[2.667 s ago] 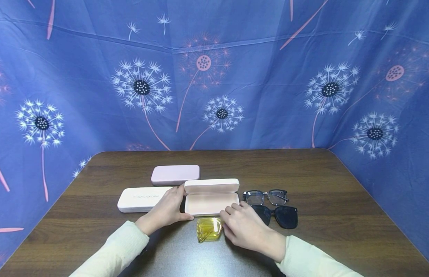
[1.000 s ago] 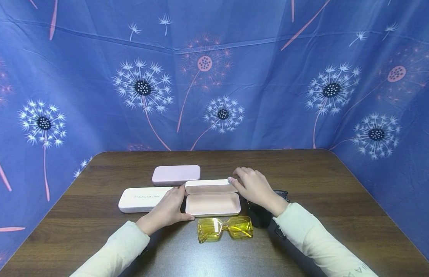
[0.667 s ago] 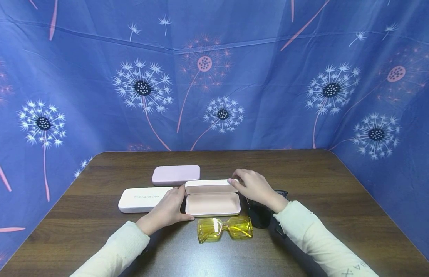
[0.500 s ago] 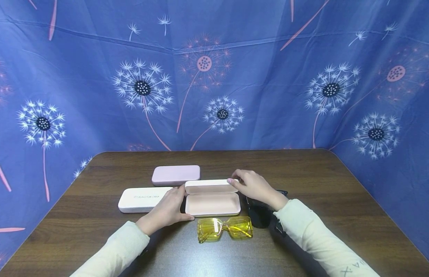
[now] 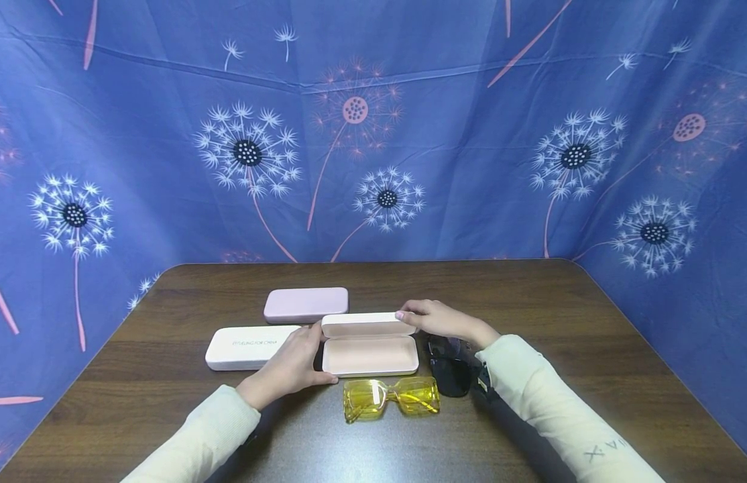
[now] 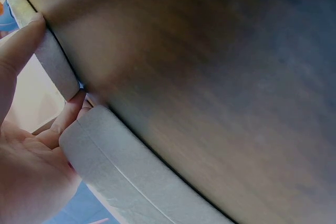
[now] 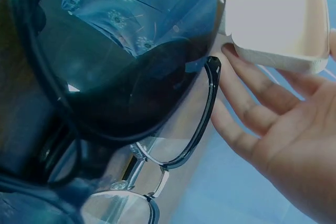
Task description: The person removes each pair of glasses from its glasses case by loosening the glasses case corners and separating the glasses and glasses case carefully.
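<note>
An open white glasses case (image 5: 370, 365) with a pale pink lining lies in mid-table, its lid tilted up at the back. My left hand (image 5: 292, 362) grips its left end, thumb at the front corner and fingers behind. In the left wrist view the thumb (image 6: 23, 45) presses the case's side wall. At the lid's right corner, my right hand (image 5: 440, 318) pinches with the thumb in front and the other fingers behind. Yellow-tinted glasses (image 5: 364, 397) lie right in front of the case. Nothing shows inside the case.
Black sunglasses (image 5: 452, 377) lie under my right forearm, partly hidden by the sleeve. Dark-framed clear glasses (image 7: 181, 161) sit behind them. On the left are a closed white case (image 5: 247, 349) with lettering and a closed lilac case (image 5: 307, 305). A patterned blue cloth (image 5: 458, 168) hangs behind the table.
My right hand has left the yellow glasses, which now show whole, and moved up to the lid's right corner. Its wrist has since sunk slightly. The left hand keeps its place.
</note>
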Tool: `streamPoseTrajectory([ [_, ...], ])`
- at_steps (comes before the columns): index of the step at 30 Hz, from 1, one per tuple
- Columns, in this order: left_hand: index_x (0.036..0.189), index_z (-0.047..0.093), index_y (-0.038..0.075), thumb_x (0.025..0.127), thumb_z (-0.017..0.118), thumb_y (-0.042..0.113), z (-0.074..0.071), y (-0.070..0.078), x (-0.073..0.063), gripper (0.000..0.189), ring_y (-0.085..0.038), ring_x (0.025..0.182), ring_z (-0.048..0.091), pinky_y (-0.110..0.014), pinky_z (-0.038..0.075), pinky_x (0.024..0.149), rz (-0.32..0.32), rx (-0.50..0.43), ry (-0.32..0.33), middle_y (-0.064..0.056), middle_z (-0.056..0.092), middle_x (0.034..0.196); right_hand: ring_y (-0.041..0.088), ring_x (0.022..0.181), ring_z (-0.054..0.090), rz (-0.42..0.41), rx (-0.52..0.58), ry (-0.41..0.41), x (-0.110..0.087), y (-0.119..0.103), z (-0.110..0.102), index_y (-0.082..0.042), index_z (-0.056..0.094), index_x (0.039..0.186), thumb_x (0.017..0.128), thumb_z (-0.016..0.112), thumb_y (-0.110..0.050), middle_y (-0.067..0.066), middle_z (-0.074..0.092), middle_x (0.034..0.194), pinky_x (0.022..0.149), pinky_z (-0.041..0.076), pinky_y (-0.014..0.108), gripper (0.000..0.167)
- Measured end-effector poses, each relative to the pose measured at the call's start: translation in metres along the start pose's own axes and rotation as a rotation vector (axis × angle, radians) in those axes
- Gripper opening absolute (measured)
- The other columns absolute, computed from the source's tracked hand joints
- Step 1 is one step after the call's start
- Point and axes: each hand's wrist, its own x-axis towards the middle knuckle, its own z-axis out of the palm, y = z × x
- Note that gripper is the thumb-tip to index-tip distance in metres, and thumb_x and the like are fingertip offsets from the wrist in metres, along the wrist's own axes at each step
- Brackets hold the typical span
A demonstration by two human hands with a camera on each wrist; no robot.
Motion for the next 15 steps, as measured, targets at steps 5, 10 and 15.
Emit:
streamPoseTrajectory([
  [5, 0.128, 0.038, -0.003, 0.054, 0.085, 0.041, -0.0001, 0.0, 0.0002, 0.098, -0.024, 0.099, 0.058, -0.043, 0.041, 0.094, 0.002, 0.0, -0.002, -0.008, 0.063, 0.103, 0.024, 0.083, 0.063, -0.025, 0.071, -0.067, 0.0012, 0.0001, -0.0032, 0.0, 0.057, 0.113, 0.097, 0.04, -0.03, 0.018, 0.062, 0.106, 0.079, 0.049, 0.039, 0.038],
  [10, 0.126, 0.039, -0.003, 0.054, 0.086, 0.041, -0.0005, -0.0006, 0.0005, 0.097, -0.024, 0.098, 0.058, -0.043, 0.043, 0.092, 0.02, -0.007, 0.006, -0.009, 0.062, 0.103, 0.025, 0.093, 0.061, -0.039, 0.087, -0.078, 0.0031, 0.003, -0.0035, 0.0, 0.058, 0.114, 0.096, 0.042, -0.029, 0.017, 0.063, 0.108, 0.084, 0.048, 0.04, 0.037],
  [15, 0.125, 0.04, -0.002, 0.054, 0.085, 0.042, -0.0003, -0.0008, 0.0007, 0.095, -0.024, 0.099, 0.058, -0.043, 0.042, 0.092, 0.019, -0.006, 0.008, -0.009, 0.062, 0.103, 0.025, 0.1, 0.059, -0.016, 0.117, -0.084, 0.0033, 0.0054, -0.004, -0.005, 0.059, 0.112, 0.095, 0.044, -0.033, 0.014, 0.063, 0.11, 0.088, 0.045, 0.043, 0.037],
])
